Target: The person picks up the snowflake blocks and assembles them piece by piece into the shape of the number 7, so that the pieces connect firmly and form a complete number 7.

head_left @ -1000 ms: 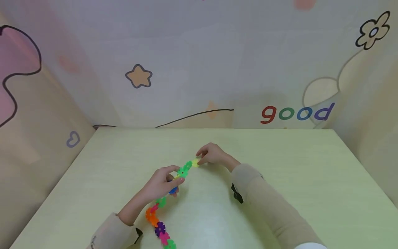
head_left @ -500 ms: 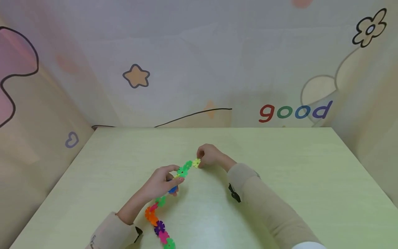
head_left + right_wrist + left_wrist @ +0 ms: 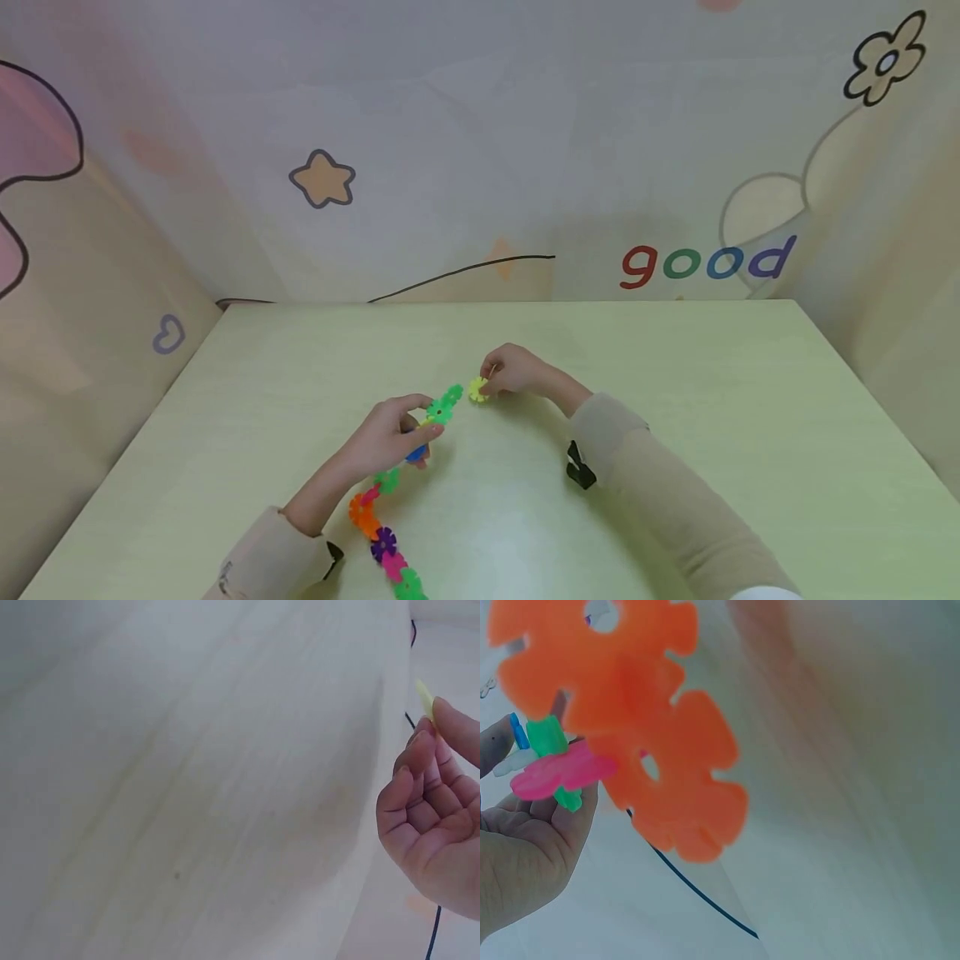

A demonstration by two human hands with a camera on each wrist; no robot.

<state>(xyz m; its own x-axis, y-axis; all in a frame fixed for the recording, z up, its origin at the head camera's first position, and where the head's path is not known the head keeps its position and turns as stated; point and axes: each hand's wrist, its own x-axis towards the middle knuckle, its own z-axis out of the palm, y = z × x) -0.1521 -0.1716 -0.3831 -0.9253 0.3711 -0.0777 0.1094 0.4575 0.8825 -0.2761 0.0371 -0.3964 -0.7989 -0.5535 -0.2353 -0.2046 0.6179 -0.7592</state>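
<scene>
A chain of interlocking snowflake discs in green, yellow, blue, pink, orange and purple runs from my left hand (image 3: 388,437) down toward the front edge of the view. My left thumb and fingers grip it near its upper end, around the blue and yellow pieces; two green discs (image 3: 440,411) stick out beyond the fingertips. Orange discs (image 3: 679,776) loom close in the left wrist view, with a pink disc (image 3: 562,771) behind. My right hand (image 3: 516,371) pinches a single yellow disc (image 3: 477,389) between thumb and finger, a small gap away from the green end. In the right wrist view the yellow disc (image 3: 425,697) appears edge-on.
The pale table (image 3: 637,358) lies under both arms, with a printed cloth backdrop (image 3: 450,167) behind and at the sides. Lower parts of the chain, a purple disc (image 3: 383,544) and a green disc (image 3: 408,585), hang near the left sleeve (image 3: 273,554).
The yellow disc, at first touching the chain's green end, has come apart from it and moved slightly right with my right hand. My left hand keeps its hold on the chain.
</scene>
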